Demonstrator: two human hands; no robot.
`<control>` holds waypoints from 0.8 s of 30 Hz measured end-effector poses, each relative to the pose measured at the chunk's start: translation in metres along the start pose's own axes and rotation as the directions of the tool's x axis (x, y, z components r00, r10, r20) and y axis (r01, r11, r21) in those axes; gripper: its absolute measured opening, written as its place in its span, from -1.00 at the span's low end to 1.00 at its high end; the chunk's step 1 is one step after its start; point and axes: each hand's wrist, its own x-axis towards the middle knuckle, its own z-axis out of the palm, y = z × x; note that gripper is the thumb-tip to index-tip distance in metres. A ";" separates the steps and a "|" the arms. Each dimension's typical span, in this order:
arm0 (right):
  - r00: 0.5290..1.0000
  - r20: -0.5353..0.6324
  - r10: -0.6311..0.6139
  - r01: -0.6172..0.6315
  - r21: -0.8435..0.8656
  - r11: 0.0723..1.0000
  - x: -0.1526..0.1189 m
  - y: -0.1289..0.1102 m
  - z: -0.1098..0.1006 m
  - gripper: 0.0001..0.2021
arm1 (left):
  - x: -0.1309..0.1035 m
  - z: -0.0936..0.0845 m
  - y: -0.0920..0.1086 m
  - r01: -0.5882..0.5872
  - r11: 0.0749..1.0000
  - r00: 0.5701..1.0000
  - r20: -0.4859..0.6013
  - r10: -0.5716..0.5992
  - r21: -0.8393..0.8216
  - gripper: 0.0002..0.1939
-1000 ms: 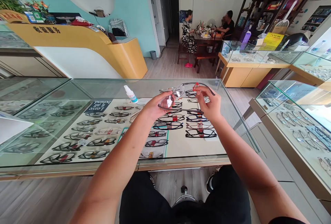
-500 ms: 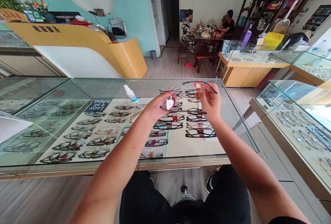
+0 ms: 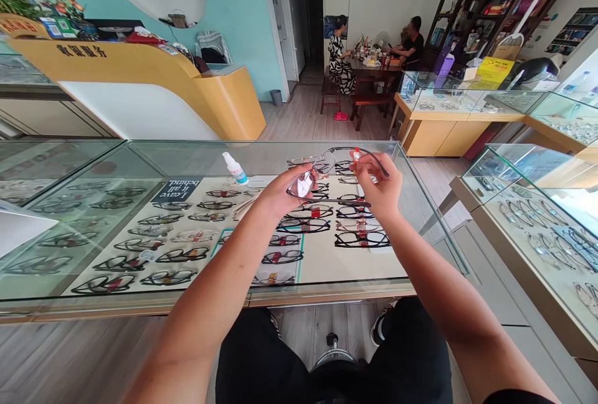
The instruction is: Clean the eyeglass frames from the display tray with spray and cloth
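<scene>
A pair of glasses (image 3: 303, 185) with dark temples is held above the glass counter (image 3: 327, 273). My left hand (image 3: 280, 191) grips its lens end, the fingers closed around the frame. My right hand (image 3: 380, 186) is at the far temple, its thumb and fingers pinched near a small red and white tag (image 3: 357, 154) there. The temples are unfolded and point right. Under the glass lie rows of glasses, among them a black pair (image 3: 362, 240) below my right hand. A white and blue spray bottle (image 3: 235, 169) stands on the counter, left of my left hand.
A second glass display case (image 3: 537, 230) stands at the right. Beyond the counter are a yellow reception desk (image 3: 233, 102) and a grey bin (image 3: 276, 98). Two people sit at a dark table (image 3: 369, 71) at the back. A stool base (image 3: 332, 351) shows between my legs.
The glasses have shifted slightly left. My right hand's fingers have moved a little along the upper temple, around the tag. My left hand keeps its grip.
</scene>
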 end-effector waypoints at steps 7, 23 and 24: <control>0.999 0.014 0.042 -0.042 -0.043 0.998 -0.001 -0.006 -0.001 -0.89 | -0.001 0.000 0.001 -0.006 1.000 1.000 0.006 0.006 -0.007 -0.75; 0.997 0.057 -0.050 0.054 -0.085 0.995 0.001 -0.008 -0.003 -0.86 | 0.003 -0.005 -0.001 -0.016 0.999 0.999 0.031 0.017 -0.029 -0.76; 0.997 0.053 -0.061 0.066 -0.091 0.994 0.001 -0.007 -0.003 -0.85 | 0.003 -0.005 -0.001 -0.019 0.999 0.999 0.034 0.020 -0.027 -0.76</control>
